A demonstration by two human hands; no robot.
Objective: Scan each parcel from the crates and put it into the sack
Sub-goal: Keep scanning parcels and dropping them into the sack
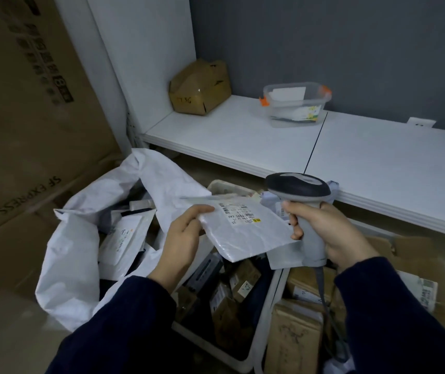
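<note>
My left hand (182, 238) pinches the left edge of a flat white mailer parcel (245, 233), its printed label facing up. It hangs above the white crate (264, 300), which holds several small boxes and packets. My right hand (329, 233) grips the grey handle of a barcode scanner (300, 201), whose dark head points at the parcel's label. To the left stands the white sack (81, 233), its mouth open, with several parcels inside.
A second crate (278, 341) with brown boxes sits at the lower right. A white shelf (364, 163) runs behind, carrying a brown carton (199, 87) and a clear plastic tub (295, 103). Large cardboard boxes (27, 117) stand at the left.
</note>
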